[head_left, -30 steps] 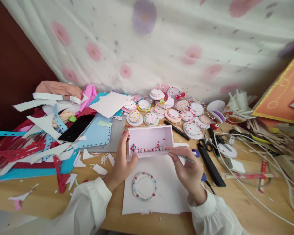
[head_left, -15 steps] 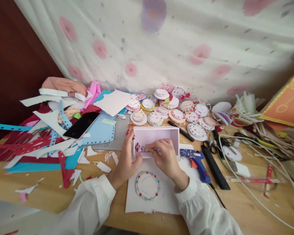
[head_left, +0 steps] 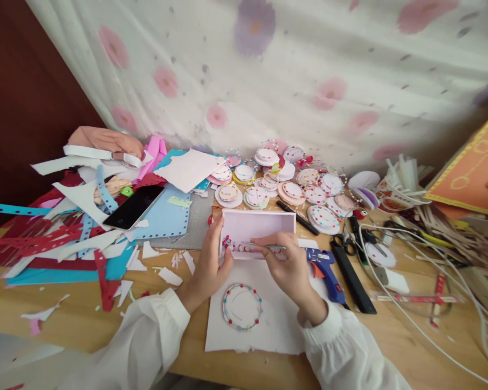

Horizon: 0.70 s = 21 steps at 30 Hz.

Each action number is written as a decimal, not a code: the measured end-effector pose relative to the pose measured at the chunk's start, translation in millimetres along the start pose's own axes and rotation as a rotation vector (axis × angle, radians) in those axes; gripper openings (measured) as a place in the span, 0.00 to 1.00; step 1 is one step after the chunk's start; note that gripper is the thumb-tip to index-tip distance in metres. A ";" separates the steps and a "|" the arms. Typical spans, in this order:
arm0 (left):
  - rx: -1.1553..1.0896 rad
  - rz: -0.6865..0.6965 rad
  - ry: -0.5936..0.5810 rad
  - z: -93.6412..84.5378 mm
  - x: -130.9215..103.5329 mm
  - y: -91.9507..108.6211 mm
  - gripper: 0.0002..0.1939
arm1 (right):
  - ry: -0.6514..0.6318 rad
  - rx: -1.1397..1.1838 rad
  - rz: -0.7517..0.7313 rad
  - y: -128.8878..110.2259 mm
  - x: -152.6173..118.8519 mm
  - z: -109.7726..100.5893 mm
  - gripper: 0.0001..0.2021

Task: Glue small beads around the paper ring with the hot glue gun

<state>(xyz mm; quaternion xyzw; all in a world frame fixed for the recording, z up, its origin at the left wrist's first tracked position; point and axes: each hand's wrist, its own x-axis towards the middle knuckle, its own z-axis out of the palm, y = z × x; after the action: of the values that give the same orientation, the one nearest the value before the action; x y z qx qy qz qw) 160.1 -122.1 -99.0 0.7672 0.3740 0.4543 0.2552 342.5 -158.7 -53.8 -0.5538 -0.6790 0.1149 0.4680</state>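
Observation:
My left hand (head_left: 211,265) grips the left end of a shallow white box (head_left: 264,221), thumb at its front edge and fingers along its side. My right hand (head_left: 282,265) is closed around thin metal tweezers (head_left: 274,247), their tip pointing left inside the box. Small red, blue and white pieces (head_left: 231,245) lie along the box's lower left; I cannot tell whether the tweezers pinch one. In front of the box, a ring of red and blue beads (head_left: 243,307) rests on a white paper sheet (head_left: 272,336).
Right of my right hand lie a blue glue gun (head_left: 327,273), a black bar-shaped case (head_left: 353,279), scissors (head_left: 345,244) and a white cable (head_left: 423,344). Beaded paper discs (head_left: 293,192) pile up behind the box. Paper scraps (head_left: 81,238) and a phone (head_left: 134,207) cover the left.
My right hand has shifted right and slightly down, and more of the tweezers shows. My left hand keeps its hold on the box. The view has moved slightly.

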 end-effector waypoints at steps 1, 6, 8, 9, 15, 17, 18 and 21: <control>0.003 0.003 0.003 -0.1 0.2 0.5 0.35 | -0.040 -0.010 -0.005 0.6 2.1 3.8 0.02; -0.009 0.009 0.012 1.2 0.1 -2.2 0.34 | -0.201 -0.093 -0.041 1.3 13.0 20.9 0.06; -0.020 0.003 0.014 2.2 -0.1 -4.2 0.34 | -0.227 -0.140 -0.076 1.0 14.6 23.4 0.08; -0.025 0.000 0.018 2.6 -0.2 -4.8 0.34 | -0.232 -0.152 -0.089 0.9 14.7 23.7 0.08; -0.016 -0.007 -0.001 0.1 0.2 -1.0 0.34 | -0.173 -0.063 -0.039 3.0 10.5 20.4 0.04; 0.003 0.001 0.003 -1.1 0.7 1.4 0.34 | -0.145 -0.044 -0.027 4.3 9.9 20.0 0.04; 0.012 0.005 0.004 -1.5 0.9 2.2 0.34 | -0.135 -0.035 -0.026 4.7 9.9 20.1 0.04; 0.025 0.012 0.006 -1.0 0.7 2.2 0.33 | -0.101 0.012 -0.030 4.1 9.9 20.0 0.04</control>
<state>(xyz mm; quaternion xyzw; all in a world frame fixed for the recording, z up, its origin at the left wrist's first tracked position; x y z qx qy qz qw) 160.2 -122.7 -96.6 0.7712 0.3759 0.4534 0.2417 330.4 -141.4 -62.2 -0.5344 -0.7093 0.1397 0.4380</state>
